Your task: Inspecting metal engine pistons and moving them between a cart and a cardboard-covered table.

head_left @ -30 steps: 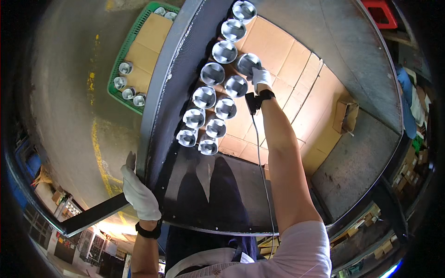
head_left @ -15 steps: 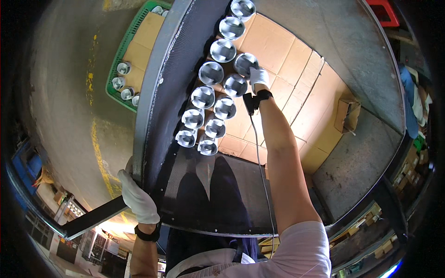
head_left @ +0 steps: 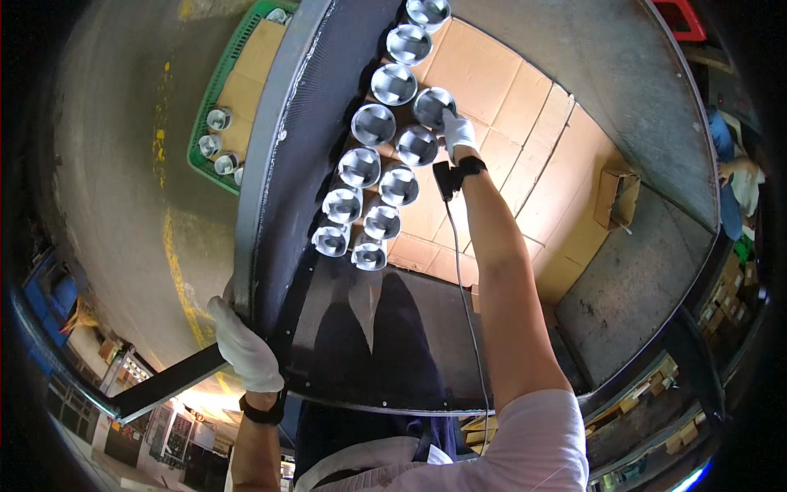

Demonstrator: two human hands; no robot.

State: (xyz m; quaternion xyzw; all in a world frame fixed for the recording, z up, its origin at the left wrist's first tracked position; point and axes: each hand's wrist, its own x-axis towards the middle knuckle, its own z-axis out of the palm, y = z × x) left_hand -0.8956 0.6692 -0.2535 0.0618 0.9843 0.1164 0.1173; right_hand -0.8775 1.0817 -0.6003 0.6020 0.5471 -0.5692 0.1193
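Silvery metal pistons stand in two slanting rows on flattened cardboard, several in each row. My right hand point(head_left: 457, 135), in a white glove, grips the right edge of the farthest piston point(head_left: 434, 107) in the right-hand row. Its fingertips are partly hidden against that piston. Just nearer stands another piston point(head_left: 416, 146), close to the wrist. My left hand point(head_left: 246, 351), also white-gloved, is wrapped over the near end of a dark metal side rail point(head_left: 253, 254). The rail hides some of its fingers.
Brown cardboard point(head_left: 492, 123) lines the dark metal bed. At right sits a small open carton point(head_left: 616, 199). Beyond the rail, a green crate point(head_left: 199, 148) on the floor holds more pistons. A black cable point(head_left: 466, 287) trails from my right wrist. Another person's arm point(head_left: 732, 170) shows far right.
The view has shifted very slightly. My right hand stays at the same piston and my left hand on the rail; no piston has clearly changed place.
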